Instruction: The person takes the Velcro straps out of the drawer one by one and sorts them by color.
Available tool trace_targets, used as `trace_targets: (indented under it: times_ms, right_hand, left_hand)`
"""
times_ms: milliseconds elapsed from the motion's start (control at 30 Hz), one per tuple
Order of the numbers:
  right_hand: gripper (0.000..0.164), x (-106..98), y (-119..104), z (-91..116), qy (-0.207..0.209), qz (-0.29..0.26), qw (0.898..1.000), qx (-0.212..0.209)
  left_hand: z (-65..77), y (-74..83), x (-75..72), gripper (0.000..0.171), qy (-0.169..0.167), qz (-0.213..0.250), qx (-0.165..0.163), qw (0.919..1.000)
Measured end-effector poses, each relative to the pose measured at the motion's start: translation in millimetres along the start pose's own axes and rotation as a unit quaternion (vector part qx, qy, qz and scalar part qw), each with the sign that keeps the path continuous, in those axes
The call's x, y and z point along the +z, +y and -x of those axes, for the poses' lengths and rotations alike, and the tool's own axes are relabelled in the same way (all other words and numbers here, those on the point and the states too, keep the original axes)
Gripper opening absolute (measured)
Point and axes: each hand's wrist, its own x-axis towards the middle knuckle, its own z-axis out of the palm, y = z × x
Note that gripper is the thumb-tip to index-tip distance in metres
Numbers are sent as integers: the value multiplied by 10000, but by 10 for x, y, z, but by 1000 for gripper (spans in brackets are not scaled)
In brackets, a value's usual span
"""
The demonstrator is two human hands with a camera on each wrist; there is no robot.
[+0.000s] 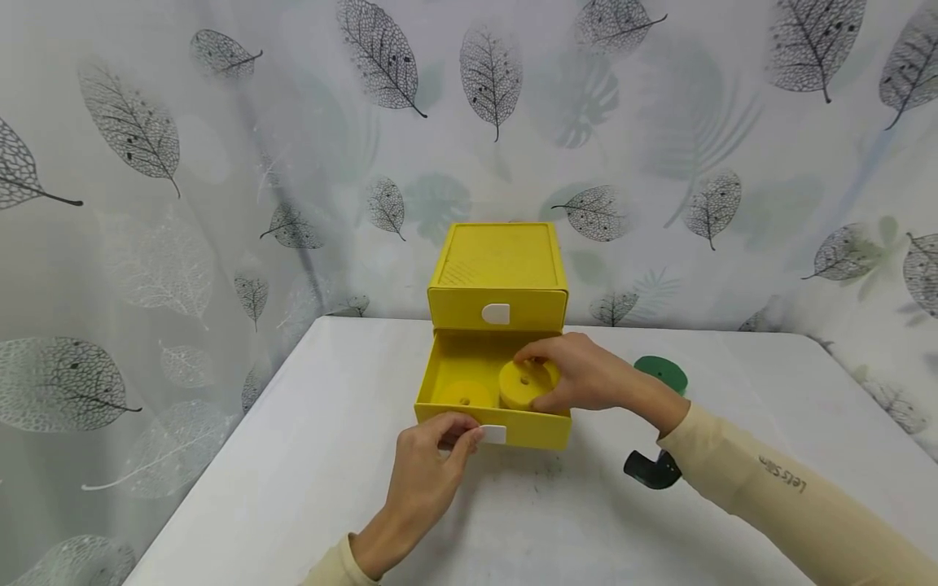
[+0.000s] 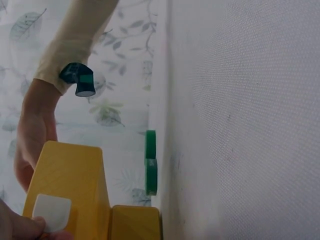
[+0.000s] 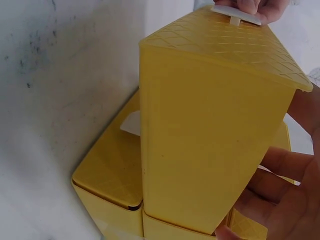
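on the white table [image 1: 337, 391], the left hand [image 1: 432, 468] pinches the white tab [image 1: 494, 435] on the front of the pulled-out drawer [image 1: 538, 433]. inside, at left, a yellow disc [image 1: 465, 393] lies flat, a hole in its top. above is the closed upper drawer [image 1: 463, 309]; the right wrist view shows a lower drawer [image 3: 107, 172] beneath, closed too. in the drawer's right part is a second disc [image 1: 519, 389], gripped by the right hand [image 1: 582, 378] between thumb and fingers; whether it touches the drawer's floor, i cannot tell. farther right, a black piece [image 1: 648, 470] juts from near the sleeve [image 1: 769, 480]. just beyond the forearm, a green disc [image 1: 663, 376] lies on the table; the left wrist view shows two there, next to each other. behind hangs a leaf-print sheet [image 1: 293, 155].
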Motion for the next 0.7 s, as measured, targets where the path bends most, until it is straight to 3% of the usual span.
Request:
trace_targets:
  times_ms: [700]
  right_hand:
    - [51, -147, -12, 64, 367, -153, 9988, -295]
  left_hand:
    - [1, -2, -5, 8, -19, 15, -8, 10000]
